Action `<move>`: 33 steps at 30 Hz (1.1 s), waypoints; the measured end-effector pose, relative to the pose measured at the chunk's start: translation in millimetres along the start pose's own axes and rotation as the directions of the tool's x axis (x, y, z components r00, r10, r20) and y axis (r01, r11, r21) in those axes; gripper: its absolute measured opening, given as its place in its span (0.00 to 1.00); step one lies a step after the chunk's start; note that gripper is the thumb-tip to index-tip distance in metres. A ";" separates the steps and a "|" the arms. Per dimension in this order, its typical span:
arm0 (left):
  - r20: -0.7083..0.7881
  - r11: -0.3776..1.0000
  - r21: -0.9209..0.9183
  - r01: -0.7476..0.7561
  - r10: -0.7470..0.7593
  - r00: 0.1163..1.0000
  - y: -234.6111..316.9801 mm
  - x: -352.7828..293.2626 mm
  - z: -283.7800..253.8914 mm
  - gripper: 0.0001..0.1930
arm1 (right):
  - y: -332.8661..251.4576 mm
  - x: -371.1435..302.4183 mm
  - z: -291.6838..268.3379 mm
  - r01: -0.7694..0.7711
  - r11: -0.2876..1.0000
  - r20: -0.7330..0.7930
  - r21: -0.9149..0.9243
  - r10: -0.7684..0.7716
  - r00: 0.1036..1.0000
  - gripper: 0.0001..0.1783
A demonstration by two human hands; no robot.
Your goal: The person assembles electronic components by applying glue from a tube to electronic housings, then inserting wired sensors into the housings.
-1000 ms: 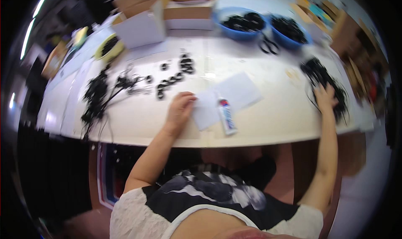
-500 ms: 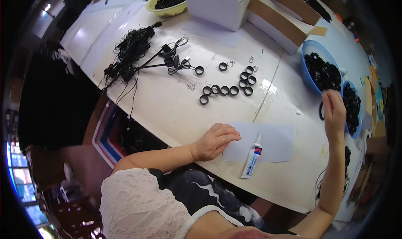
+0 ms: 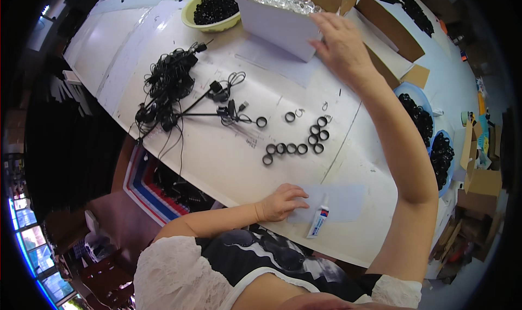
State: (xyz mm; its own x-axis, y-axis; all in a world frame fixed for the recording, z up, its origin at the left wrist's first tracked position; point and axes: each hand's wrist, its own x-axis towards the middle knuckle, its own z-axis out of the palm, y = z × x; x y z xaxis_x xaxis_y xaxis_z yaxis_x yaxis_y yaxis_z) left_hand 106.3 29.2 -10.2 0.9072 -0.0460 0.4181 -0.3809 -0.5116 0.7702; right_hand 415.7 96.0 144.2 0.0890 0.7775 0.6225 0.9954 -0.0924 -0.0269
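At the far middle of the table, my right hand (image 3: 345, 50) reaches to the right corner of a white box (image 3: 277, 24) full of clear, shiny round pieces (image 3: 285, 0). Its fingertips touch the box rim; the thumb is spread away from them, and nothing shows held. By the near edge, my left hand (image 3: 284, 202) rests with loosely bent fingers, their tips over a white paper sheet (image 3: 348, 201). A white and blue glue tube (image 3: 318, 221) with a pointed nozzle lies on the sheet. Several small black rings (image 3: 292, 148) lie in a bent row beyond it.
Tangled black cables (image 3: 169, 82) lie at left. A yellow bowl (image 3: 187, 16) of small black parts stands far left. On the right are blue bowls (image 3: 429, 95) of black parts, beside my right arm. An open cardboard box (image 3: 399, 30) stands beyond my right hand.
My right hand has moved from the blue bowls on the right to the white box at the far middle. My left hand stays near the paper, its fingers more bent. The view has tilted.
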 end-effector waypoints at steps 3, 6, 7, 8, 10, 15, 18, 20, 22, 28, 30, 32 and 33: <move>-0.070 0.967 0.131 -0.219 0.229 0.971 -9.4 33.1 -62.6 0.22 | -4.7 1.9 20.7 0.033 0.994 0.131 -0.104 -0.019 0.991 0.15; -0.300 0.894 0.433 -0.117 0.265 0.916 -39.7 88.5 -163.4 0.20 | -18.9 8.4 23.0 0.004 0.998 0.263 0.067 -0.022 0.965 0.07; -0.402 0.924 0.380 -0.044 0.208 0.892 -47.9 119.7 -195.2 0.19 | -17.5 17.6 24.8 -0.004 0.999 0.273 0.054 -0.011 0.962 0.07; -0.387 0.856 0.513 -0.064 0.297 0.873 -51.7 151.6 -230.9 0.17 | -16.2 28.0 25.1 -0.149 0.980 0.171 0.128 0.126 0.977 0.08; -0.382 0.785 0.610 -0.109 0.411 0.828 -79.5 214.0 -278.2 0.17 | 3.8 48.4 35.8 -0.276 0.919 -0.014 0.281 0.292 0.956 0.10; 0.082 0.508 0.843 0.178 -0.449 0.890 -150.5 315.6 -345.3 0.27 | 69.2 99.2 87.5 -0.578 0.803 0.557 -0.148 0.550 0.622 0.25; 0.393 0.697 0.686 0.207 -0.595 0.701 -195.4 331.7 -350.1 0.37 | 60.0 110.9 98.4 -0.542 0.757 0.615 -0.365 0.633 0.469 0.34; 0.443 0.800 0.597 0.063 -0.395 0.805 -259.3 328.5 -349.3 0.38 | 58.6 112.3 100.1 -0.530 0.769 0.623 -0.357 0.619 0.478 0.38; 0.446 0.848 0.526 -0.055 -0.220 0.868 -290.3 306.7 -358.4 0.38 | 40.0 116.1 109.7 -0.630 0.731 0.663 -0.263 0.611 0.432 0.45; 0.125 0.588 0.751 0.301 -0.574 0.809 -254.3 324.5 -310.6 0.38 | 71.6 114.2 139.3 -0.744 0.524 0.554 -0.414 0.794 0.251 0.46; -0.021 0.444 0.793 0.416 -0.663 0.748 -244.2 331.1 -304.2 0.38 | 68.1 119.9 140.1 -0.828 0.439 0.526 -0.350 0.823 0.214 0.44; -0.114 0.294 0.829 0.476 -0.743 0.659 -239.3 335.2 -297.9 0.33 | 64.0 119.1 141.8 -0.898 0.337 0.509 -0.285 0.846 0.156 0.42; -0.103 0.305 0.829 0.469 -0.741 0.663 -236.3 343.4 -291.6 0.33 | 79.0 114.0 148.0 -0.899 0.327 0.503 -0.292 0.852 0.146 0.42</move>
State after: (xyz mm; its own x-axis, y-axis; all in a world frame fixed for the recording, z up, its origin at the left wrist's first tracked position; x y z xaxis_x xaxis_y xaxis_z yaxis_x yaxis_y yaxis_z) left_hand 455.8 384.4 91.8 0.8658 0.4369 -0.2439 0.4574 -0.8887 0.0319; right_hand 509.9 269.5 97.3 0.8791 0.3482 -0.3255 0.2350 -0.9107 -0.3397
